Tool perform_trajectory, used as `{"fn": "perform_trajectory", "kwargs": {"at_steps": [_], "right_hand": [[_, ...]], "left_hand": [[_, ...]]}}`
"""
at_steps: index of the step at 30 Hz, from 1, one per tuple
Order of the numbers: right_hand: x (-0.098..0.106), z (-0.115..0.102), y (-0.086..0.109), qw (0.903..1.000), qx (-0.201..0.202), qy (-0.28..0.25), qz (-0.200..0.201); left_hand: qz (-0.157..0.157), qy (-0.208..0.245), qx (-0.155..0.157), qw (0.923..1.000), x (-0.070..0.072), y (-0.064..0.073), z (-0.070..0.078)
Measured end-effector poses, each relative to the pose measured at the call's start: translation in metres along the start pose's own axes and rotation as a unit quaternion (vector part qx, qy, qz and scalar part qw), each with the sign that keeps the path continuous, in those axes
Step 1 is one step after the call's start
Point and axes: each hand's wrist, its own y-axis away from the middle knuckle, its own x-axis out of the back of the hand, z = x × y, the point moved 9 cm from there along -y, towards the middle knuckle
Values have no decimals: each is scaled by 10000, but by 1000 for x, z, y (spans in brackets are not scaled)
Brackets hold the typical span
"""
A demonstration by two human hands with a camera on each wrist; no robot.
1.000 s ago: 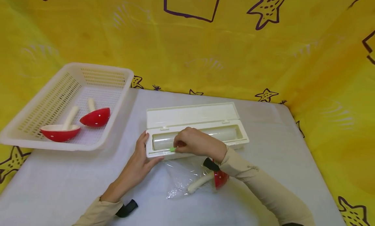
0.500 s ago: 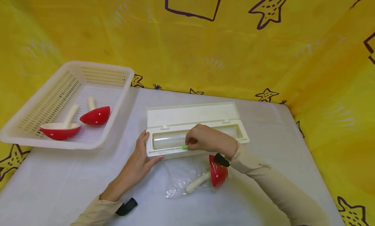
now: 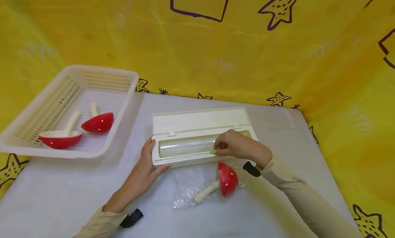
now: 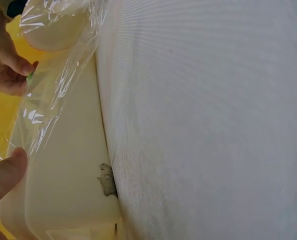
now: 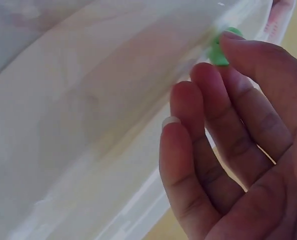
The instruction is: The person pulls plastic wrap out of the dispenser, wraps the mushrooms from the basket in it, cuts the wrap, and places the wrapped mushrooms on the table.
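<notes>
A white plastic-wrap dispenser (image 3: 182, 160) stands with its lid (image 3: 202, 121) raised and a roll of wrap (image 3: 182, 147) inside. My left hand (image 3: 145, 171) grips its left end, thumb on the front face. On the front rail, my right hand (image 3: 239, 147) pinches the small green slide cutter (image 5: 219, 52) between thumb and forefinger. Clear wrap (image 4: 58, 95) hangs over the front wall onto the table. In front of the dispenser, a red, white-dotted mushroom-shaped ladle (image 3: 227, 179) with a cream handle lies with the film around it; whether film covers it fully is unclear.
At the left, a white slotted basket (image 3: 123, 118) holds two more mushroom-shaped ladles (image 3: 60, 141). A white cloth covers the table (image 3: 277, 210). A yellow patterned curtain (image 3: 191, 49) closes off the back and right.
My right hand has slid the green cutter rightward along the rail, from left of the middle to right of it. The left hand keeps its grip on the dispenser's end.
</notes>
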Motion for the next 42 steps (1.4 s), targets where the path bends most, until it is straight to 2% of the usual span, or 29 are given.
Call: {"fn": "perform_trajectory", "kwargs": {"at_steps": [9,18,23,29,34,42], "right_hand": [[6,25,20,9996,-224,108,106],[16,55,49,9973,-655,-70,336],[17,60,56,9965,-756,-139,330],[18,62,63,9963,-780,-54,361],[23,70,73,9946,-855,1,597],[29,79,85,9923,-747,-78,983]], "left_hand": [[-160,166,151,9996,-4,0,-4],[-218,224,294,9991,-3,0,-7],[-261,313,389,9984,-5,1,-8],[-280,329,363,9984,-7,1,-6],[-238,258,391,9986,-5,2,-6],[-272,244,396,9985,-2,2,-5]]}}
